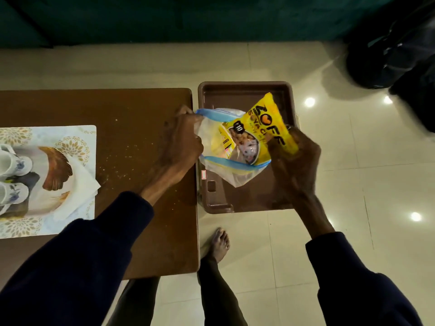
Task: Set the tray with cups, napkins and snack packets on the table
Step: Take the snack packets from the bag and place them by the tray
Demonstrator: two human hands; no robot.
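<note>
A clear zip bag [235,176] with a blue rim hangs over the brown plastic bin [244,88] beside the table. My left hand [181,142] pinches the bag's left rim and holds its mouth wide. My right hand [294,156] grips a yellow snack packet [266,118] that sticks halfway out of the bag's mouth. Another yellow packet [226,142] shows inside the bag. On the brown table [141,109] at the far left lies a patterned tray [77,135] with white floral cups [14,161] and white napkins [82,184].
Crumbs are scattered over the table's middle. The bin stands on the glossy tiled floor [353,184] against the table's right edge. My bare foot [220,241] is on the floor below the bin. A dark bag [395,50] lies at the top right.
</note>
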